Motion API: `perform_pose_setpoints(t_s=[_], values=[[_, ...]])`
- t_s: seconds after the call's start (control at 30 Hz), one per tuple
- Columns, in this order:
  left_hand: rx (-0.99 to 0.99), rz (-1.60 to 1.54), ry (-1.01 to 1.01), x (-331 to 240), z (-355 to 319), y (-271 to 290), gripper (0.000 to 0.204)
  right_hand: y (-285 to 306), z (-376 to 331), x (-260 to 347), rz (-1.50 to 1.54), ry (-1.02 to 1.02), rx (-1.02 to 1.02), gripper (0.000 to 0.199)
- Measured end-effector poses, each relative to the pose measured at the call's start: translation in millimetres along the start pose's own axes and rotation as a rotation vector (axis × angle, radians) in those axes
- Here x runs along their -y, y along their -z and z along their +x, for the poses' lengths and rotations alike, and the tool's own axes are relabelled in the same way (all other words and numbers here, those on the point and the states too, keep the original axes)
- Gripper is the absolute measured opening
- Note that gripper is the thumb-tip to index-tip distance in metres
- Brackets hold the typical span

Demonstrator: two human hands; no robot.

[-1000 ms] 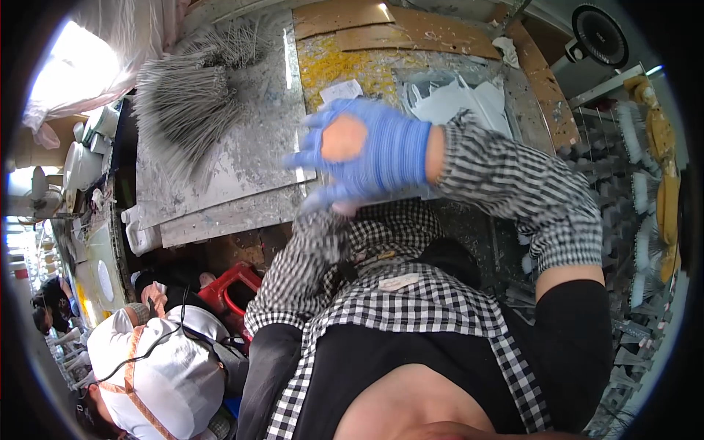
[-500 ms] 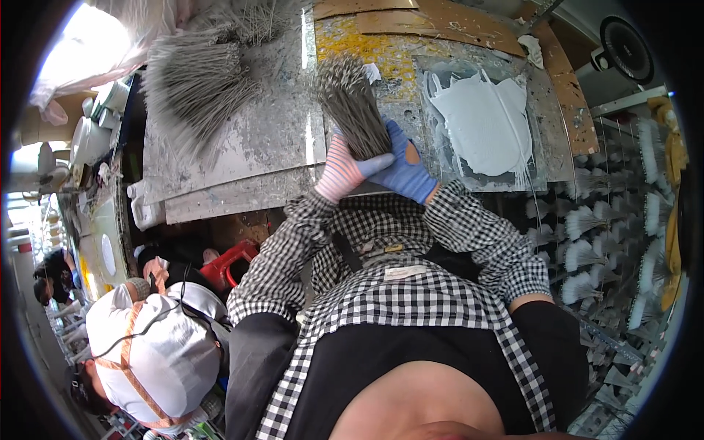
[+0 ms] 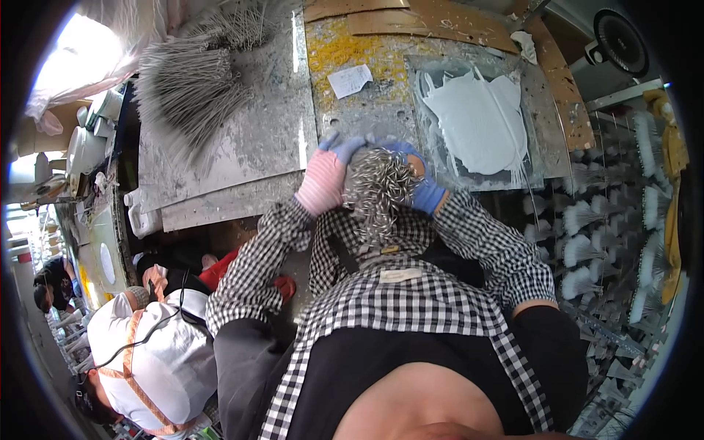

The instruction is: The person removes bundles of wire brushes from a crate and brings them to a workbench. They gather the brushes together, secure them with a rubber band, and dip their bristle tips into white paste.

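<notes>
Between my two gloved hands stands a thick bundle of thin grey wires, its bright, twisted-looking ends facing up toward me. My left hand, in a pink-striped glove with blue fingertips, wraps the bundle's left side. From the right, my right hand in a blue glove grips it; a patch of bare skin shows through the glove. Both hold it at the near edge of the worktable. A large heap of similar loose wires lies fanned out on the table's left.
White paste is spread over a board at right. A paper slip lies near yellow stains. Brown boards line the back. White-tufted brushes hang at right beside a black fan. A person in white works at lower left.
The bundle has come toward me and tipped, so its ends now face up at me. My hands have shifted to its two sides. The paper slip behind it is uncovered.
</notes>
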State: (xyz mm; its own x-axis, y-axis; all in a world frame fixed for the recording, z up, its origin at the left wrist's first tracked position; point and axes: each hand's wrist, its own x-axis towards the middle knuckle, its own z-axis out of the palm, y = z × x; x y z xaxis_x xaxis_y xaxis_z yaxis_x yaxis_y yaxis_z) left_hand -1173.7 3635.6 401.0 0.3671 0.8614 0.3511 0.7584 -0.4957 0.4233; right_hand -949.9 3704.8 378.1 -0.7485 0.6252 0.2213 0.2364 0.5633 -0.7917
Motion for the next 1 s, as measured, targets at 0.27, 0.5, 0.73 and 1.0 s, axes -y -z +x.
perform_pose_setpoints(t_s=[0.27,0.5,0.73,1.0], values=[[0.039,-1.046,0.514,-28,-46,-33,0.091,-8,-40,12,-0.413,0.082,0.116,0.101],[0.009,-1.553,1.100,-112,-94,-27,0.053,-31,-91,53,0.726,-0.808,0.413,0.093],[-0.193,-1.430,1.135,-114,-92,-49,0.038,-32,-85,70,0.903,-0.796,0.131,0.072],[-0.099,-1.247,1.259,-118,-89,-2,0.014,-19,-86,97,0.967,-0.879,-0.025,0.027]])
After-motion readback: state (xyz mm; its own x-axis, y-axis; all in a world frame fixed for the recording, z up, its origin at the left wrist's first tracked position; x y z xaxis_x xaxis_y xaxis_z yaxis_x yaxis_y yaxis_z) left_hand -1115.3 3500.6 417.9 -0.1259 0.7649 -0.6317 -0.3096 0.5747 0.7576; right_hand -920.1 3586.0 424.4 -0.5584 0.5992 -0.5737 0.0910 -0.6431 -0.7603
